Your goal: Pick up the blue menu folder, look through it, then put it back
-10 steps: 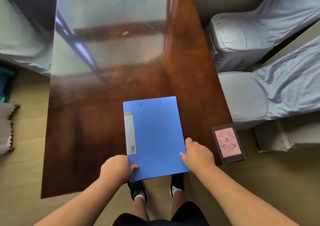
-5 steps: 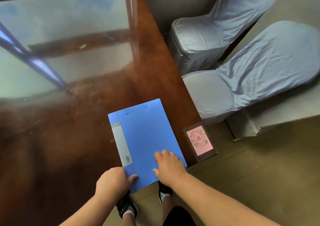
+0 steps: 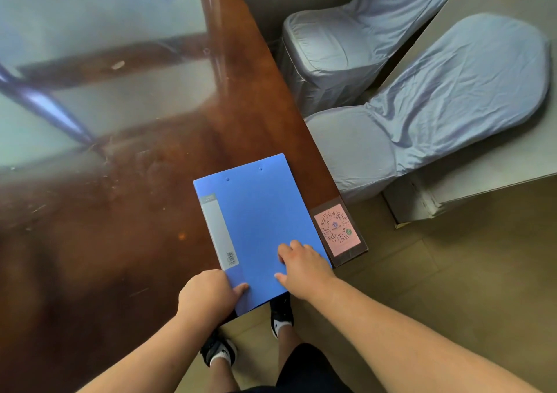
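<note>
Blue menu folder [image 3: 262, 227] closed, grey spine label; left hand [image 3: 208, 294] pinching corner, right hand [image 3: 304, 267] apparently flat on cover

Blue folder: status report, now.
Left hand pinching blue folder's near corner. Right hand flat on cover. Folder closed, overhanging table edge. QR card alongside, clear.

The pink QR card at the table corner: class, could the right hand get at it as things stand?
Probably yes. The right hand lies flat on the blue folder, just beside the pink QR card, with nothing between them.
</note>
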`<state>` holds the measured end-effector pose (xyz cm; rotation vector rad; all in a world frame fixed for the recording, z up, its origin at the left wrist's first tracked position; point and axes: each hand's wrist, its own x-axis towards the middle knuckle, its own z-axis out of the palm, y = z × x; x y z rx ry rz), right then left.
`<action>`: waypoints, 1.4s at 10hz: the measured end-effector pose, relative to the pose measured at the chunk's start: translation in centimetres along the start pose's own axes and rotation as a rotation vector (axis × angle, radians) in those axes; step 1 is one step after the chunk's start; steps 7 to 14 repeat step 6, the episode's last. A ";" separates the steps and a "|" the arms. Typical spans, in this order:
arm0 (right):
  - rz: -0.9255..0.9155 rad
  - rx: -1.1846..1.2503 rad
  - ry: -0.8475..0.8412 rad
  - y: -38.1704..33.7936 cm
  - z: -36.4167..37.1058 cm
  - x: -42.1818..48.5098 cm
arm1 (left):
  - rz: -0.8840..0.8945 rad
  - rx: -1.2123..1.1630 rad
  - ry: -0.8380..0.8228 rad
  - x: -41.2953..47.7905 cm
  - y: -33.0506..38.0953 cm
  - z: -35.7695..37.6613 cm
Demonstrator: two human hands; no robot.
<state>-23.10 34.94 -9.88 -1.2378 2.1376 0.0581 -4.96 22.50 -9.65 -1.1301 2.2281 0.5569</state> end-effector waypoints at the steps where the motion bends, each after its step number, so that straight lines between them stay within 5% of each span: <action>1: -0.002 -0.001 0.008 0.4 -0.2 0.1 | 0.001 -0.010 -0.005 0.2 0.4 0.1; 5: 0.002 -0.134 -0.061 -1.2 -2.0 0.5 | -0.015 -0.066 0.061 0.4 -1.0 -2.1; 6: -0.012 -0.145 -0.020 -3.8 -4.8 1.6 | -0.026 -0.121 0.238 0.7 -2.2 -6.5; 14: -0.012 -0.145 -0.020 -3.8 -4.8 1.6 | -0.026 -0.121 0.238 0.7 -2.2 -6.5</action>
